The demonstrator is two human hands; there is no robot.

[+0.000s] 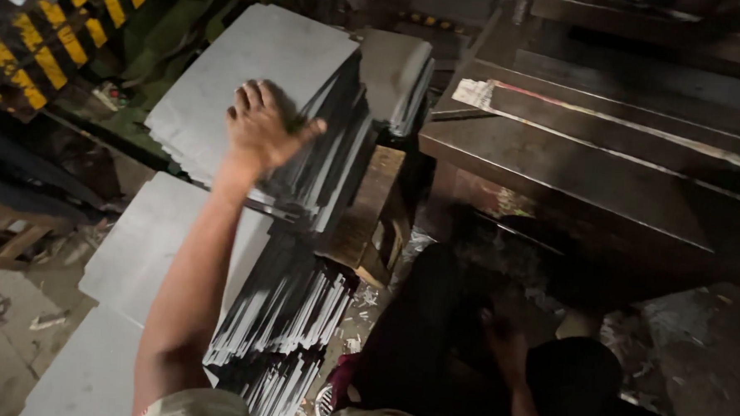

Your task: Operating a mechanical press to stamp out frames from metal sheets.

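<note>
Left hand (265, 133) is flat on top of the upper stack of grey metal sheets (250, 86), palm down, fingers spread toward the far side, thumb stuck out to the right near the stack's right edge; it grips nothing, it is just pressing on the top sheet. That stack sits tilted, its right edge fanned out so the thin sheet edges show as bright and dark stripes. Just below it, nearer the person, a second stack of sheets (169, 241) lies lower, with its own ragged right edge spilling down toward the floor, and a third grey sheet surface (88, 370) runs to the bottom left corner. Between the stacks and the dark machine bed (572, 159) on the right there is a wooden block (370, 208) and a narrow gap, littered with metal scraps (366, 308). Right hand (505, 347) is low down in the shadow by the person's dark trousers, resting there; too dim to tell whether the fingers are curled or holding anything. Yellow-and-black striped guard (53, 36) closes off the far left corner. Tight room on every side of those stacks.
</note>
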